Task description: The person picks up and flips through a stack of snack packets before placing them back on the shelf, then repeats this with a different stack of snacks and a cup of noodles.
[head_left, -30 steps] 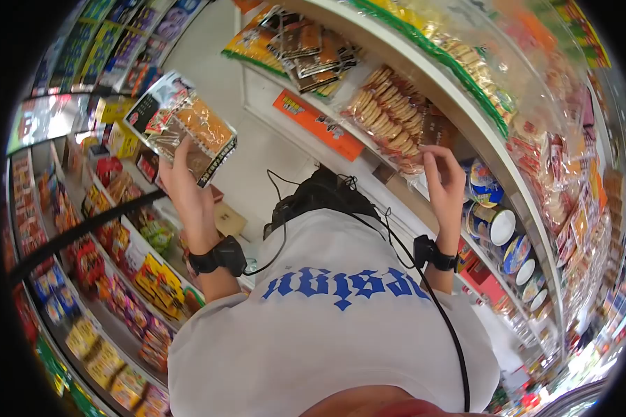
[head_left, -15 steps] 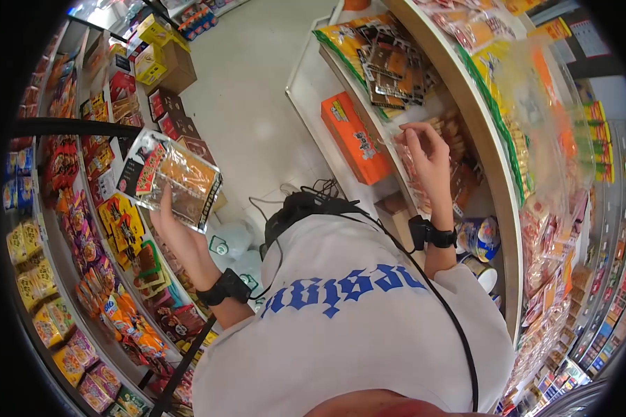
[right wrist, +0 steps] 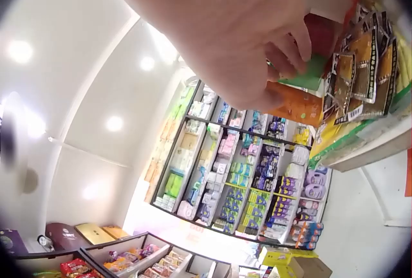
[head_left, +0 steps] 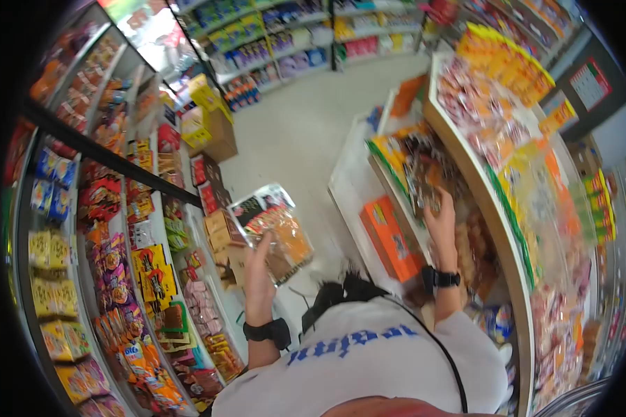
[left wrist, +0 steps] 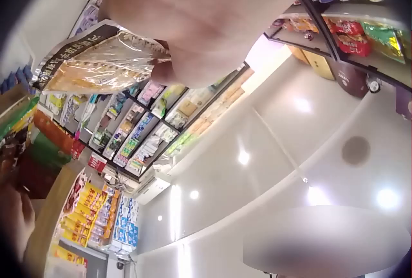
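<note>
My left hand (head_left: 260,267) pinches a flat snack packet (head_left: 290,235), a clear plastic pack with a black and red label and an orange-brown slab inside. In the left wrist view the thumb and fingers lie along one side of this packet (left wrist: 103,65). My right hand (head_left: 440,221) reaches over the lower shelf on the right, overlapping a heap of similar dark packets (head_left: 424,169). In the right wrist view its fingers (right wrist: 293,53) are loosely bent beside the heap, with nothing seen between them.
An orange box (head_left: 392,240) stands below the heap, and a curved shelf edge (head_left: 511,243) runs above it. Shelves of bagged snacks (head_left: 115,267) line the left side. Cardboard boxes (head_left: 219,135) sit on the floor ahead. A dark bar (head_left: 111,154) crosses on the left.
My right hand has moved from the bagged round biscuits forward to the heap of dark packets. The left hand still holds its packet. The head view has shifted, showing more of the aisle ahead.
</note>
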{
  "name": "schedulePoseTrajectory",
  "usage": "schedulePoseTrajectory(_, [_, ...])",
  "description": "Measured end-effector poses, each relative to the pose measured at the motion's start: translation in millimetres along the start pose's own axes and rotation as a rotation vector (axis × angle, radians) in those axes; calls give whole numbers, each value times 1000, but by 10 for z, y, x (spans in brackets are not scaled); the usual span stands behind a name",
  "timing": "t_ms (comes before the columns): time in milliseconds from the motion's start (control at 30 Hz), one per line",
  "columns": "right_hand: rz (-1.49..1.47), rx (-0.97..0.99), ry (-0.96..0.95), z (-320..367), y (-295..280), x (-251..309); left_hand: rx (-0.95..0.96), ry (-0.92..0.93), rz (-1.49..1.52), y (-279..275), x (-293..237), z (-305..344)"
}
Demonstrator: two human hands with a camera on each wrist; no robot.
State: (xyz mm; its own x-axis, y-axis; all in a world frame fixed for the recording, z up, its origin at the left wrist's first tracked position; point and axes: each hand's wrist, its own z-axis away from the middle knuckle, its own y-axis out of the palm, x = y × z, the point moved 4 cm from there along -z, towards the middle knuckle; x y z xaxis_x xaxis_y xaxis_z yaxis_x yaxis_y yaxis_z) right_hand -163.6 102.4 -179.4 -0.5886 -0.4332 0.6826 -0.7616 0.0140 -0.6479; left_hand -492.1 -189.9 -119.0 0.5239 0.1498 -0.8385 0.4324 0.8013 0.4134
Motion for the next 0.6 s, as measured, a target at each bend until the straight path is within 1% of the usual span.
schedulePoseTrajectory(67, [79, -13, -159, -189, 102, -261, 120, -21, 115, 251, -47, -36])
schedulePoseTrajectory(100, [117, 42, -148, -315, 183, -399, 171, -32, 167, 342, -37, -6])
schedulePoseTrajectory(133, [203, 68, -145, -449, 258, -480, 201, 15, 202, 410, -52, -11])
schedulePoseTrajectory(167, [291, 109, -123, -482, 332, -566, 189, 27, 232, 438, -36, -12])
schedulePoseTrajectory(233, [328, 183, -62, -523, 450, -705, 162, 22, 287, 470, 23, 12])
schedulePoseTrajectory(267, [342, 163, -53, -523, 521, -798, 132, 36, 283, 501, 8, 56])
schedulePoseTrajectory(333, [254, 249, -24, -448, 722, -1181, 87, 59, 287, 560, -8, 118])
schedulePoseTrajectory(367, [217, 290, -13, -474, 790, -1289, 112, 71, 300, 568, -9, 114])
schedulePoseTrajectory(433, [308, 231, 41, -450, 766, -1140, 159, 84, 330, 574, 32, 101])
schedulePoseTrajectory(467, [359, 211, 74, -416, 721, -1049, 115, 105, 297, 590, 43, 117])
schedulePoseTrajectory(567, [373, 185, -3, -408, 695, -958, 39, 57, 215, 578, 279, -9])
schedulePoseTrajectory(600, [346, 134, -30, -452, 657, -962, 60, 25, 231, 701, 257, 27])
